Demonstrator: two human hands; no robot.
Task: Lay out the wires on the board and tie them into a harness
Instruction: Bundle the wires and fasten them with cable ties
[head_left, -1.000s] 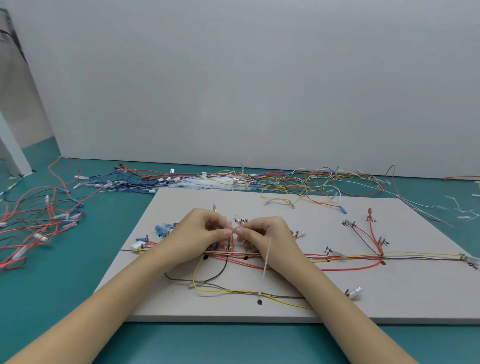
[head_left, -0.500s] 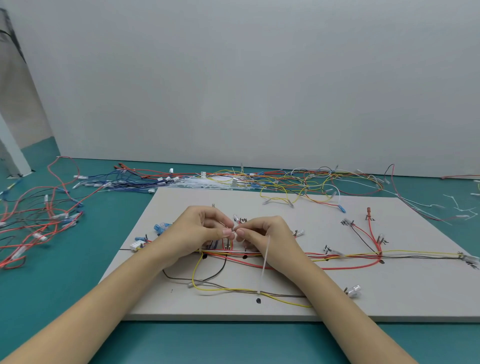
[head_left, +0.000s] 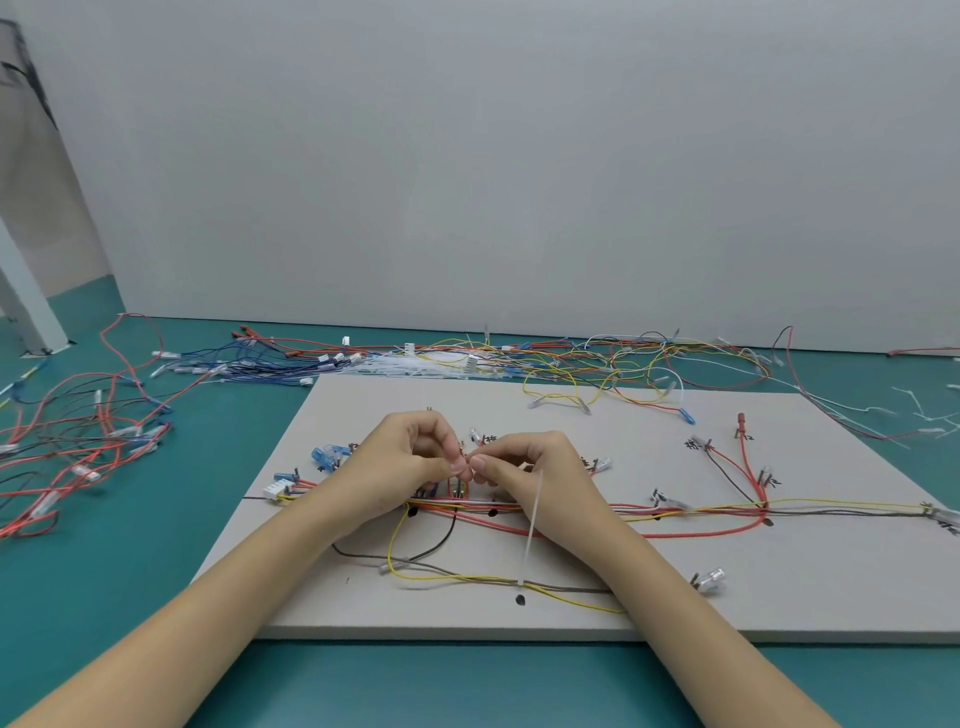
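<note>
Both hands' grips meeting, probably pinching cable tie (head_left: 533, 519), tail hanging below

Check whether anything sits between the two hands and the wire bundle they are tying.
Nothing visible does. The left hand and right hand meet fingertip to fingertip right over the wire bundle, with a white tie hanging beside the right hand.

Worktop (head_left: 156, 597): teal. Board (head_left: 779, 597): pale grey, marked with black dots and small black characters. Wires on the board (head_left: 701, 522): red, yellow, black and grey, with a yellow loop (head_left: 395, 545) near the front edge. Cable tie (head_left: 532, 525): translucent white. Connectors at the board's left (head_left: 326, 453): blue and clear, one white. Loose wires on the worktop (head_left: 78, 441): mostly red, black and blue at left, yellow, orange and white behind. Wall (head_left: 519, 182): plain light grey.
</note>
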